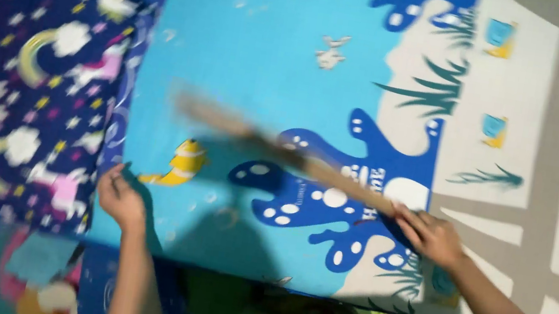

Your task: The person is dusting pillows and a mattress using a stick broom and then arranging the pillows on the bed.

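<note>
Whole frame is motion-blurred, so we can't make out fine detail. At 9 o'clock there's one dark blue blanket (23, 79) with rainbows and clouds, cut off by the left edge. Our left hand (120, 197), around 7 o'clock, is curled at the edge of one light blue play mat (261, 35) printed with fish and blue coral; whether it actually pinches the mat edge, we can't tell. Across the middle lies one long brownish stick (281, 148), smeared by blur, its far end fading out near 10 o'clock. Our right hand (431, 237), about 4 o'clock, is closed around the stick's near end. Both forearms run off the bottom.
</note>
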